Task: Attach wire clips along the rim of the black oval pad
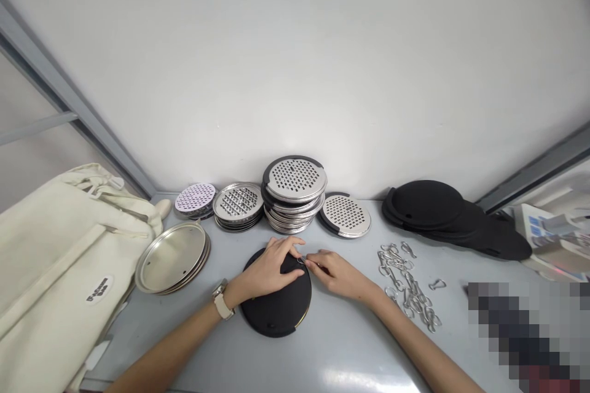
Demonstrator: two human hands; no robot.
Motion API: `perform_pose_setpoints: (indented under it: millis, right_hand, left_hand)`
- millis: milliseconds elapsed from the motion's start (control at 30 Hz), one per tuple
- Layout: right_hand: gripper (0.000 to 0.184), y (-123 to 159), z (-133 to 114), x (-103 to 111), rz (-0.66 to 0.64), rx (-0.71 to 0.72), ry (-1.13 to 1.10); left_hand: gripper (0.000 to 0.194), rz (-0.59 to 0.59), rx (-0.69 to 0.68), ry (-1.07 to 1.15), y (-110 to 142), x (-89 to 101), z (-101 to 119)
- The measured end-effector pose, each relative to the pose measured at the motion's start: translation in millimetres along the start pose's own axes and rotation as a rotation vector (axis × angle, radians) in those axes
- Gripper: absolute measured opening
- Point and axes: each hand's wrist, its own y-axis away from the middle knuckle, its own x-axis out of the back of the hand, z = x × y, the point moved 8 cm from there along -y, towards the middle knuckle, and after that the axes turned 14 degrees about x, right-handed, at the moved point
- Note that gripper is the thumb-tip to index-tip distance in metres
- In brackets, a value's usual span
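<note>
A black round disc (281, 313) lies on the grey table in front of me, with a thin strip of metal edge showing at its lower right. My left hand (274, 264) rests across its upper part, thumb and fingers apart, fingertips near the far right edge. My right hand (329, 270) is closed in a pinch at that edge, holding a small wire snap hook (301, 260). The hook sits between both hands' fingertips; whether it passes through the disc is hidden. Loose metal snap hooks (410, 291) lie in a heap right of my right hand.
Behind the disc stand stacks of round grater plates (297, 179), (238, 202), (346, 215). Plain metal discs (173, 258) lie at left beside a cream bag (55, 258). Black discs (424, 206) are piled at back right, near a white box (548, 233). A wall closes the back.
</note>
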Motion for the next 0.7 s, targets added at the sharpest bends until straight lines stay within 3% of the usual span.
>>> perform_pose_setpoints:
  millis: [700]
  right_hand:
    - [0.035, 0.1, 2.4, -3.4, 0.014, -0.037, 0.017]
  left_hand:
    - [0.044, 0.051, -0.004, -0.068, -0.6, 3.1, 2.5]
